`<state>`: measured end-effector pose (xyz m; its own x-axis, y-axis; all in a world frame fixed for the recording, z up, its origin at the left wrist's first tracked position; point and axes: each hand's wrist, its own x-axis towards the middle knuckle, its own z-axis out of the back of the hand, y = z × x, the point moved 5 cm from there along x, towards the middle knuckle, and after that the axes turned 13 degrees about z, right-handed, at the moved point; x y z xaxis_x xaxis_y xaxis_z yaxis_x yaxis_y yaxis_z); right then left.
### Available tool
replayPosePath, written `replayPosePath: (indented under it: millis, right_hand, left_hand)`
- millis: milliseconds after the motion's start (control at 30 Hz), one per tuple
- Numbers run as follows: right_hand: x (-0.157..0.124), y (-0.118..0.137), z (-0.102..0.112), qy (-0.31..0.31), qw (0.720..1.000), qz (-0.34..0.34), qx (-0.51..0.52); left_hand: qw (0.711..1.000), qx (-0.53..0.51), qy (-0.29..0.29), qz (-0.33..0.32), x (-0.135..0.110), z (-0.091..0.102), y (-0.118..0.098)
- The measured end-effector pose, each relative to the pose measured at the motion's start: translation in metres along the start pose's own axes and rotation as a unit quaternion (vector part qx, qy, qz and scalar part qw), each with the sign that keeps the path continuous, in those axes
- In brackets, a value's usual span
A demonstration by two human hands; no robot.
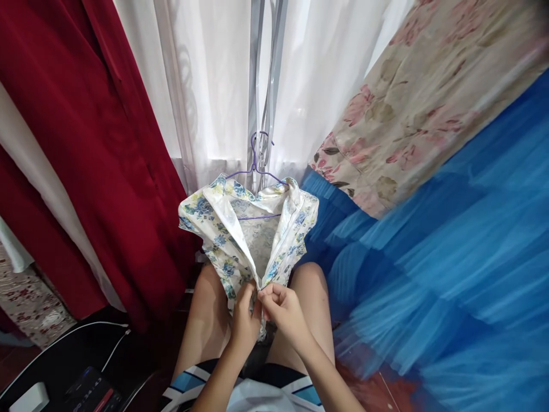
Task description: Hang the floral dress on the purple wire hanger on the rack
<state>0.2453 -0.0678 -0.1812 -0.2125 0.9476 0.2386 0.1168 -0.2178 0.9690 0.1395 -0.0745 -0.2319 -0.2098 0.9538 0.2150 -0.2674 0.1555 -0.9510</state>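
Note:
A white dress with blue and yellow flowers point(221, 240) hangs on a purple hanger point(254, 157) in front of my knees. Its front is parted in a V, and the hanger's bar shows across the gap. Where the V comes to its point, my left hand point(246, 312) grips the cloth with bent fingers. Right beside it, my right hand point(281, 303) pinches the same spot between thumb and fingers. The fingertips hide whatever fastening lies there. Below the hands the garment drops between my thighs, mostly hidden.
Red cloth point(128, 171) hangs at the left, white fabric point(214, 86) behind the hanger. On the right are a beige floral cloth point(386, 143) and blue tulle point(429, 274). At lower left a dark surface holds a phone point(92, 392), a white charger point(30, 397) and a white cable point(114, 350).

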Motion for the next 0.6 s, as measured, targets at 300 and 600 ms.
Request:
replayPosePath:
  millis: [300, 600]
  right_hand:
    - [0.093, 0.066, -0.004, -0.080, 0.989, 0.112, 0.049]
    - [0.164, 0.132, -0.009, -0.118, 0.967, 0.196, 0.113]
  left_hand:
    - [0.998, 0.055, -0.011, 0.039, 0.006, 0.025, 0.027]
    - [0.996, 0.063, -0.024, 0.053, 0.028, 0.027, 0.061]
